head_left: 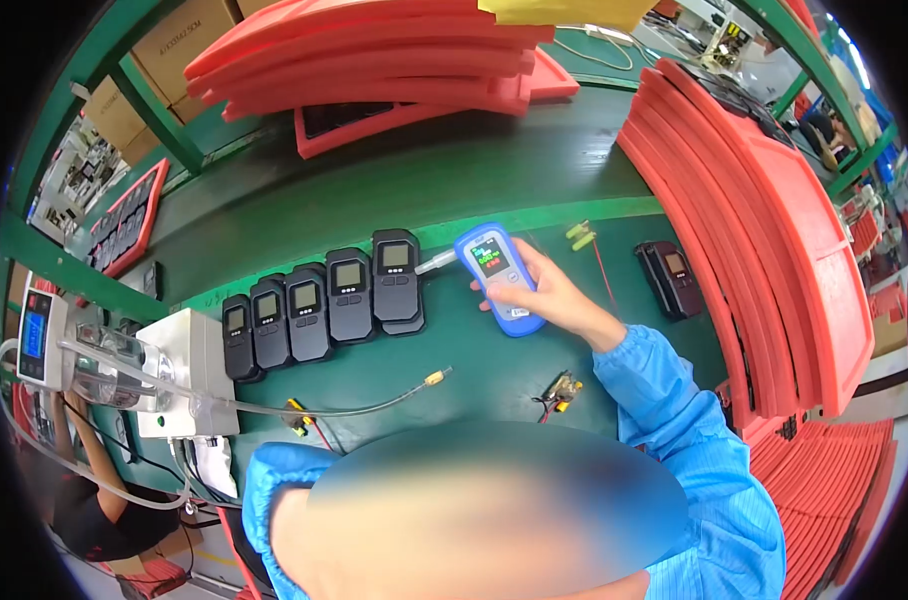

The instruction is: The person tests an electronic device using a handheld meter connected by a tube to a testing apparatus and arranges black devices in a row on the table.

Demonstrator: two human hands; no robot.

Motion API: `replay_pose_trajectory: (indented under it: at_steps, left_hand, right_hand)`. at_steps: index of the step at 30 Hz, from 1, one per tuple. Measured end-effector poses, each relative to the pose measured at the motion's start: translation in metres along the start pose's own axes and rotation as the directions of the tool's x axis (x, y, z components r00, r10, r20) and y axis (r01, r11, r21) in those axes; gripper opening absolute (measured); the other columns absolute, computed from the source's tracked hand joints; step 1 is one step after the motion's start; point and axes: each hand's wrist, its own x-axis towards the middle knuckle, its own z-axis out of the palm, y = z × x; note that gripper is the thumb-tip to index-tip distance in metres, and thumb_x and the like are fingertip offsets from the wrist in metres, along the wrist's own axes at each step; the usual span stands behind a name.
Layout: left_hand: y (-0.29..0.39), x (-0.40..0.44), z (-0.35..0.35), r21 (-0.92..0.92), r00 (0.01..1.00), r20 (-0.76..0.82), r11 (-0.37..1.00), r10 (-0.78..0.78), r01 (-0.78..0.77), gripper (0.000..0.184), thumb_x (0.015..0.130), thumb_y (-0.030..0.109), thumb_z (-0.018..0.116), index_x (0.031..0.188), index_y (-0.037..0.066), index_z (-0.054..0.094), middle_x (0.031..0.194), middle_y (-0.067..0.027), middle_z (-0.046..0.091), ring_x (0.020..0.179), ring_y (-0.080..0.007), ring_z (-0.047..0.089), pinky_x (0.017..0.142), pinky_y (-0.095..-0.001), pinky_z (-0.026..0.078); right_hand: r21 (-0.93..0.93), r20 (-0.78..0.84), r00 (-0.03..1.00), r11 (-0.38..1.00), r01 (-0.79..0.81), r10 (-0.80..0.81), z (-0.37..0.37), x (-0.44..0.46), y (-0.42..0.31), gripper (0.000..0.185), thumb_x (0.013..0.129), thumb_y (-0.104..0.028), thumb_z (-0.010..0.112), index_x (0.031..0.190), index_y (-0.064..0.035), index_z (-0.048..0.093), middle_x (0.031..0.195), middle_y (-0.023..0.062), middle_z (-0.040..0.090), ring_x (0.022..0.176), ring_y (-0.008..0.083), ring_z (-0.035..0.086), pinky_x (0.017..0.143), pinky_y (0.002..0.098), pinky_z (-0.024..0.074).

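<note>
The row of black gadgets (306,312) sat on the green bench (494,375) with its screens facing up. The blue meter (494,262) was just to the right of the row. The right hand (546,290) was wrapped around the meter, with the thumb across its front. The meter's pale tip (436,262) pointed at the end gadget (396,275) and looked as if it touched its side, but the join was too small to be sure. The left hand was hidden, so nobody could tell if it held anything.

If the right hand pushed too hard, the tip could bend, or the end gadget could slide and bump the others, because they sat so close. If the thumb slipped, it might press a button by mistake, and the meter could drop.

A clear tube (359,412) lay on the near side of the row. A sleeve could catch it and tug the white box (209,340) at the row's left. A small part with wires (562,393), nearer than the row and to its right, could get knocked by the right arm.
</note>
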Motion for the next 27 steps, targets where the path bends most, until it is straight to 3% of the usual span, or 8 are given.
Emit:
replay_pose_trajectory:
  at_steps: [4,7,12,19,27]
  left_hand:
    - [0.004,0.000,-0.003,0.073,0.998,0.057,0.997,0.016,-0.020,0.015,0.077,0.013,0.065,0.088,0.007,0.072,0.097,-0.0051,0.069,0.081,-0.0194,0.063,0.063,-0.0271,0.048]
    - [0.011,-0.002,-0.002,0.144,0.998,0.053,0.989,-0.028,0.020,0.015,0.076,0.014,0.066,0.089,0.009,0.073,0.100,-0.0052,0.069,0.083,-0.0194,0.064,0.066,-0.0273,0.048]
    - [0.013,-0.005,0.000,0.158,0.994,0.069,0.985,-0.086,0.074,0.017,0.078,0.015,0.065,0.092,0.011,0.072,0.100,-0.0057,0.069,0.082,-0.0190,0.064,0.066,-0.0267,0.048]
    - [0.016,-0.022,0.019,0.169,0.989,-0.028,0.975,-0.142,0.145,0.019,0.079,0.017,0.064,0.096,0.013,0.072,0.098,-0.0054,0.069,0.080,-0.0185,0.064,0.066,-0.0266,0.048]
    - [0.001,0.008,0.013,0.243,0.998,-0.053,0.968,-0.046,0.058,0.020,0.083,0.022,0.062,0.101,0.017,0.071,0.093,-0.0045,0.069,0.077,-0.0174,0.063,0.065,-0.0262,0.048]
  right_hand:
    - [0.001,0.110,0.992,0.998,0.067,-0.066,-0.008,0.001,0.002,0.070,0.085,-0.017,0.069,0.142,-0.0047,0.030,0.121,0.0151,0.058,0.101,0.0208,0.063,0.086,0.0325,0.0501]
    - [-0.012,0.076,0.995,0.997,0.073,-0.072,-0.008,0.001,0.002,0.071,0.085,-0.016,0.069,0.143,-0.0053,0.028,0.123,0.0154,0.057,0.101,0.0213,0.063,0.086,0.0326,0.0502]
    - [0.017,0.015,0.987,0.987,0.158,-0.159,-0.001,0.006,0.008,0.073,0.085,-0.014,0.068,0.144,-0.0056,0.026,0.124,0.0154,0.056,0.102,0.0223,0.063,0.088,0.0342,0.0498]
    - [0.010,0.042,0.997,0.998,0.068,-0.068,-0.004,0.004,0.008,0.074,0.086,-0.014,0.068,0.145,-0.0057,0.024,0.125,0.0155,0.056,0.104,0.0224,0.062,0.090,0.0349,0.0496]
    - [0.028,0.014,0.993,0.993,0.118,-0.118,-0.007,0.005,0.010,0.074,0.087,-0.014,0.067,0.146,-0.0067,0.022,0.124,0.0161,0.056,0.104,0.0208,0.061,0.090,0.0342,0.0490]
